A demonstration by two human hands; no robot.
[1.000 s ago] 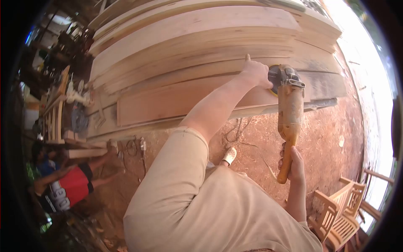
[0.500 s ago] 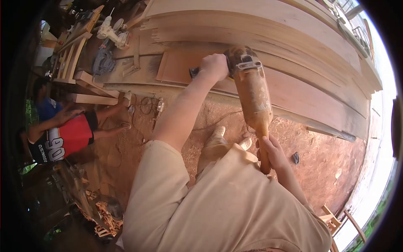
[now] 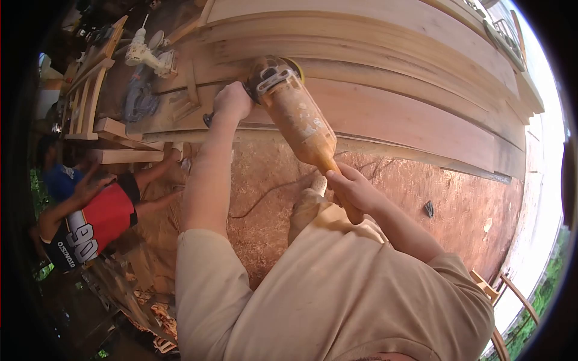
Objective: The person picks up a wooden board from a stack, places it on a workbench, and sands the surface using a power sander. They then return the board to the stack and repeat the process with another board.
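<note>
A large dusty angle grinder (image 3: pixel 298 120) lies slantwise over the boards, its head at the upper left and its body pointing back to me. My left hand (image 3: pixel 233 101) is closed around the black side handle beside the head. Around the rear handle, my right hand (image 3: pixel 352 185) is wrapped, close in front of my shirt. A yellowish disc edge (image 3: pixel 295 67) shows past the head; the disc's face is hidden beneath it. Under the tool runs a reddish-brown board (image 3: pixel 397 113) along the near side of the bench.
More long planks (image 3: pixel 373 30) lie stacked behind. Left on the bench are a cordless drill (image 3: pixel 149 57) and a grey-blue power tool (image 3: pixel 139 99). A person in a red and black shirt (image 3: pixel 99 222) is at the left, near another in blue. A cable (image 3: pixel 265 195) crosses the dusty floor.
The grinder and both my hands have moved left along the board, and the grinder's body now slants more. My right arm reaches further across my front. Both grips stay closed.
</note>
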